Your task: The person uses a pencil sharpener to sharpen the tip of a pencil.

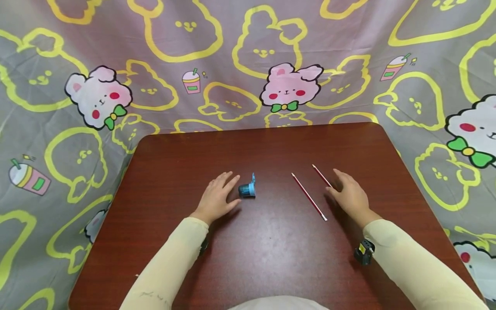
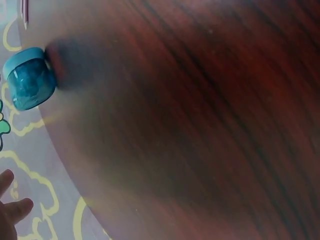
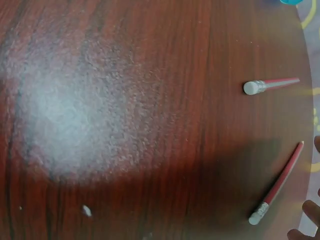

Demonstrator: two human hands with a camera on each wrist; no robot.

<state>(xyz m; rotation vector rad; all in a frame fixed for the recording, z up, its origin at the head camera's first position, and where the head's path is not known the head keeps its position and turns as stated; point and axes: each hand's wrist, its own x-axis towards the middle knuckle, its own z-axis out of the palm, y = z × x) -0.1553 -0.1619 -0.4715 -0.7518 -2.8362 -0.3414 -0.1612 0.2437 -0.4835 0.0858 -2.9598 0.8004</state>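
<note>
Patterned curtain (image 1: pixel 217 69), grey-pink with yellow animal outlines, backs a dark red-brown wood-grain table (image 1: pixel 271 254) in the head view. Near centre frame, a blue pencil sharpener (image 1: pixel 248 190) with a see-through cup (image 1: pixel 243 190) appears to lie on its side, lid flap (image 1: pixel 253 178) raised. Left hand (image 1: pixel 218 196) is just beside it: fingers slightly spread, thumb apart, nothing gripped; contact at the thumb cannot be confirmed. Right of centre, two red-and-white pencils lie slantwise: the lower pencil (image 1: pixel 309 197) untouched, the upper pencil (image 1: pixel 322 176) partly hidden by the right hand (image 1: pixel 351 196), thumb held away from its fingers. Left wrist view: sharpener at upper left, two fingertips at lower left, parted and clear of it. Judged light, rigid, smooth plastic, liable to roll; best held round the cup, the flap hinge being the probable weak point. Right wrist view: both pencils at right, white eraser ends (image 3: pixel 251 88) nearest; fingertips at lower right, separated, off the shaft. Pencils judged light and stiff, points brittle; take at mid-shaft. One white speck (image 3: pixel 87 211) noted, lower left.
</note>
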